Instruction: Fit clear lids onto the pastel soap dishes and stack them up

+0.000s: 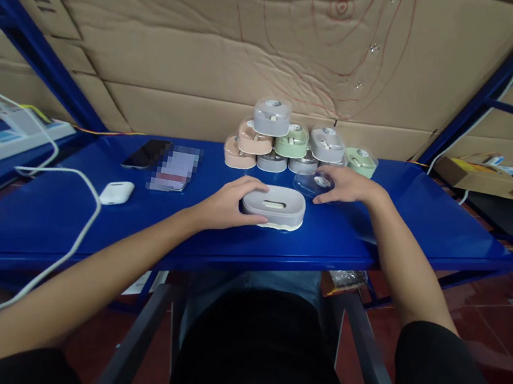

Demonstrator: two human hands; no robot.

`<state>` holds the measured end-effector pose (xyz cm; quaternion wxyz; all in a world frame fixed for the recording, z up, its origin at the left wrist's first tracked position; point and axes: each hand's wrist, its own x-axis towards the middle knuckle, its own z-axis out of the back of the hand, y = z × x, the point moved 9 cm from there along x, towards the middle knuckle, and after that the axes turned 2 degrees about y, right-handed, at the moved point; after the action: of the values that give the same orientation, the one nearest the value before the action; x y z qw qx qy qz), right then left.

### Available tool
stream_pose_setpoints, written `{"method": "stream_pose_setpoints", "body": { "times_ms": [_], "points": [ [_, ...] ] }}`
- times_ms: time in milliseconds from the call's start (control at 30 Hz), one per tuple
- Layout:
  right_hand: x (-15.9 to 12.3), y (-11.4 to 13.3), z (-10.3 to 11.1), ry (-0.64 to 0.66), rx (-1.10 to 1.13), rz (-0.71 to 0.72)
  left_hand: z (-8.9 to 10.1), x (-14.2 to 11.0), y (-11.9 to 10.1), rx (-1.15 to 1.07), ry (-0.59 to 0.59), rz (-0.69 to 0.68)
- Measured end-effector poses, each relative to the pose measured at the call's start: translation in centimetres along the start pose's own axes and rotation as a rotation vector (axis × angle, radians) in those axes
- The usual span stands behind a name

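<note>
One open grey box [276, 216] sits near the front edge of the blue table [410, 211], its left end clamped in my left hand [229, 206]. My right hand [350, 187] grips one clear lid [306, 182] just behind. At least eight lidded boxes [292, 141] stand stacked close beyond, along the back edge. Toward the left edge are two phones [146, 154], one white case [117, 193] and one white cable [86, 229].

The single view looks out from the person's head, tipped forward and down over the dark-shirted torso [254, 349] to the blue desk [343, 233], with the cardboard wall [166, 26] across the top. It sits about arm's reach from the left hand [227, 205] and right hand [351, 185], both near mid-picture, and spreads wide enough to take in blue posts [485, 102] on either side.
</note>
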<state>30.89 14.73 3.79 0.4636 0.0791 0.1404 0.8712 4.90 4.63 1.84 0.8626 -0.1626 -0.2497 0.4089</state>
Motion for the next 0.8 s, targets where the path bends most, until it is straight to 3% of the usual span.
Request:
{"method": "stream_pose_setpoints", "body": {
  "times_ms": [133, 333, 600, 800],
  "points": [
    [-0.4, 1.9, 1.6, -0.178, 0.040, 0.057, -0.1, -0.1, -0.3, 0.017, 0.006, 0.036],
    [-0.7, 4.5, 1.8, -0.281, 0.141, 0.196, -0.5, -0.3, -0.6, 0.043, -0.031, 0.040],
    [-0.6, 5.7, 1.2, -0.302, 0.153, 0.247, -0.6, -0.4, -1.0, 0.124, -0.047, 0.035],
    [-0.7, 6.4, 0.8, -0.284, 0.163, 0.276, -1.1, -0.1, 0.3, -0.034, 0.043, 0.091]
  ]
}}
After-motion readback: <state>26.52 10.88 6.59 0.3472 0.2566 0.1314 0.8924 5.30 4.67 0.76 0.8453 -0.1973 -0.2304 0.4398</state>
